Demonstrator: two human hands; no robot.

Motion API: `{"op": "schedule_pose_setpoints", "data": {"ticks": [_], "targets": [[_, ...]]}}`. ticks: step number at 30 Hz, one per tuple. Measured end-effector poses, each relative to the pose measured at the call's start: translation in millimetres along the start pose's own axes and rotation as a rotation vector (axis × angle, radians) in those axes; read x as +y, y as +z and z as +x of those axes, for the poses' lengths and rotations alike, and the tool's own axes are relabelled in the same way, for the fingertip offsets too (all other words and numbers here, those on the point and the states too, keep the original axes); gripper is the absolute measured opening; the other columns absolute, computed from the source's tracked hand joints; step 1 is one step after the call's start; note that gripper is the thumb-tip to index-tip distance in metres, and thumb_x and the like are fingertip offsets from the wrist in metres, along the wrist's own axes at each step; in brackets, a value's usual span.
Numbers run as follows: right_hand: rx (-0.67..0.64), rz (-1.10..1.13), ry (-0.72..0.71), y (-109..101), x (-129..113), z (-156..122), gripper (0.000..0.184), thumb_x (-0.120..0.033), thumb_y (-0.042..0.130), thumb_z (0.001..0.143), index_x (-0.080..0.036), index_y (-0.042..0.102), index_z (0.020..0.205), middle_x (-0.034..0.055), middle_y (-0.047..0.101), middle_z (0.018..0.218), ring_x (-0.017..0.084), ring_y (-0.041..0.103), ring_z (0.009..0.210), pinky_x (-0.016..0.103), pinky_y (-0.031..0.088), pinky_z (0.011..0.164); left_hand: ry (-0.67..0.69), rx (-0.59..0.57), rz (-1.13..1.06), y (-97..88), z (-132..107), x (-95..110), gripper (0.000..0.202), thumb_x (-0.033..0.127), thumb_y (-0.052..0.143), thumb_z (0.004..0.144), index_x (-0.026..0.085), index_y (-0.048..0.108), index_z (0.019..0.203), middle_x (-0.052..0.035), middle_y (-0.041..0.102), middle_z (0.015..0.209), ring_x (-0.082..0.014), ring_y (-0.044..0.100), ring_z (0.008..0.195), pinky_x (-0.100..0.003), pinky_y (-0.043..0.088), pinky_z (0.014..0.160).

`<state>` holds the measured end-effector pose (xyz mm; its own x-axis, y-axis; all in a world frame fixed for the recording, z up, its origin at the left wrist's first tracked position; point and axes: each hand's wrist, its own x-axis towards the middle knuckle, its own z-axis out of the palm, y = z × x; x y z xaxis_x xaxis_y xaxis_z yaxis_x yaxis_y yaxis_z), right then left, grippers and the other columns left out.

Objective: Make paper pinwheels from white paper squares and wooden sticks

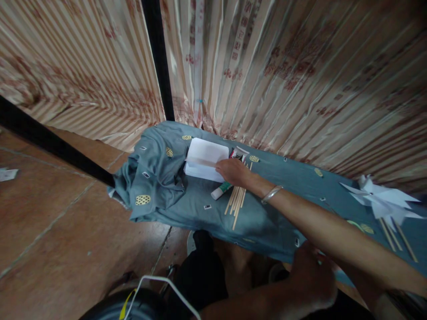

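Observation:
My right hand [233,171] reaches far left across a table under a grey-blue cloth [160,178], with a silver bangle [271,194] on its wrist. Its fingers are closed on the right edge of a stack of white paper [203,161], whose top sheet is partly lifted. Just below the hand lie a white glue stick with a green cap [220,191] and a bundle of thin wooden sticks [236,202]. My left hand [313,278] sits low at the table's near edge, under my right forearm. It is curled like a fist, and what it holds is hidden.
A small red-and-black packet [238,154] lies behind my right hand. White paper pinwheels on sticks [383,202] rest at the table's right end. A striped curtain [300,66] and a black pole [160,58] stand behind. Brown floor tiles [50,213] lie to the left.

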<state>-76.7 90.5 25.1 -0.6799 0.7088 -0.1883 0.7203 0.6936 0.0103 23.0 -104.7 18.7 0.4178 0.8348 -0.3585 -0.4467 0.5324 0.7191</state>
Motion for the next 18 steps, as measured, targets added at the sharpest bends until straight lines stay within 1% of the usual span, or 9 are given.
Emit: {"op": "schedule_pose_setpoints", "data": {"ticks": [2, 4, 6, 7, 9, 11, 14, 16, 18], "targets": [[0.031, 0.025, 0.015, -7, -3, -3, 0.029, -0.021, 0.042, 0.098, -0.012, 0.069, 0.102, 0.0162, 0.074, 0.105, 0.027, 0.068, 0.095, 0.032, 0.044, 0.077, 0.023, -0.004, -0.035, -0.6, 2, -4, 0.009, 0.018, 0.06, 0.078, 0.018, 0.069, 0.079, -0.0042, 0.068, 0.076, -0.0221, 0.06, 0.085, -0.034, 0.05, 0.082], [0.076, 0.056, 0.02, -16, -1, -11, 0.029, -0.023, 0.041, 0.099, -0.014, 0.068, 0.103, 0.0119, 0.074, 0.104, 0.023, 0.068, 0.093, 0.029, 0.043, 0.075, 0.021, 0.015, -0.032, -1.9, 5, -10, 0.006, 0.022, 0.066, 0.077, 0.018, 0.069, 0.08, -0.0047, 0.067, 0.077, -0.0215, 0.059, 0.084, -0.033, 0.05, 0.08], [0.154, 0.138, 0.026, -24, 6, -23, 0.029, -0.025, 0.041, 0.099, -0.016, 0.068, 0.096, 0.0066, 0.074, 0.093, 0.019, 0.066, 0.084, 0.027, 0.041, 0.071, -0.007, 0.031, -0.011, -3.5, 8, -16, 0.002, 0.018, 0.066, 0.077, 0.017, 0.067, 0.077, -0.0028, 0.063, 0.071, -0.0181, 0.056, 0.077, -0.03, 0.048, 0.076], [0.245, 0.264, 0.032, -28, 11, -32, 0.028, -0.026, 0.044, 0.098, -0.016, 0.068, 0.088, 0.0041, 0.071, 0.082, 0.017, 0.063, 0.076, 0.026, 0.04, 0.067, -0.027, 0.03, -0.005, -4.1, 10, -17, 0.004, 0.014, 0.063, 0.077, 0.016, 0.066, 0.075, -0.0011, 0.059, 0.067, -0.0159, 0.054, 0.072, -0.028, 0.047, 0.074], [0.397, 0.576, 0.05, -34, 25, -55, 0.028, -0.032, 0.049, 0.093, -0.017, 0.066, 0.077, -0.0004, 0.062, 0.067, 0.013, 0.055, 0.063, 0.024, 0.037, 0.058, -0.056, 0.023, -0.007, -4.0, 14, -18, 0.016, 0.004, 0.057, 0.076, 0.015, 0.067, 0.078, 0.0015, 0.054, 0.064, -0.0121, 0.05, 0.066, -0.024, 0.043, 0.069], [0.511, 0.882, 0.129, -39, 40, -82, 0.027, -0.039, 0.055, 0.087, -0.018, 0.067, 0.074, -0.0029, 0.058, 0.061, 0.012, 0.05, 0.057, 0.023, 0.037, 0.053, -0.071, 0.041, -0.01, -2.2, 19, -16, 0.028, -0.003, 0.051, 0.075, 0.014, 0.068, 0.089, 0.0017, 0.057, 0.07, -0.0094, 0.049, 0.064, -0.021, 0.04, 0.065], [0.646, 1.171, 0.31, -37, 59, -128, 0.024, -0.043, 0.071, 0.073, -0.02, 0.071, 0.073, -0.003, 0.063, 0.063, 0.012, 0.053, 0.057, 0.023, 0.045, 0.054, -0.085, 0.067, -0.013, 0.4, 24, -11, 0.038, -0.005, 0.047, 0.077, 0.013, 0.067, 0.104, -0.0027, 0.065, 0.09, -0.0071, 0.053, 0.067, -0.019, 0.04, 0.062], [0.746, 1.32, 0.436, -28, 68, -158, 0.024, -0.044, 0.077, 0.066, -0.021, 0.072, 0.071, -0.0036, 0.064, 0.061, 0.011, 0.053, 0.054, 0.023, 0.047, 0.053, -0.066, 0.064, -0.001, -1.5, 25, -8, 0.039, -0.003, 0.048, 0.079, 0.012, 0.066, 0.111, -0.0063, 0.067, 0.103, -0.0075, 0.06, 0.072, -0.019, 0.043, 0.066], [0.817, 1.426, 0.544, -12, 74, -186, 0.025, -0.044, 0.081, 0.062, -0.022, 0.072, 0.071, -0.0044, 0.063, 0.06, 0.01, 0.052, 0.051, 0.023, 0.048, 0.051, -0.056, 0.077, 0.045, -7.3, 24, -6, 0.038, 0.001, 0.05, 0.081, 0.014, 0.064, 0.115, -0.0084, 0.068, 0.11, -0.0101, 0.065, 0.077, -0.021, 0.047, 0.069]]}}
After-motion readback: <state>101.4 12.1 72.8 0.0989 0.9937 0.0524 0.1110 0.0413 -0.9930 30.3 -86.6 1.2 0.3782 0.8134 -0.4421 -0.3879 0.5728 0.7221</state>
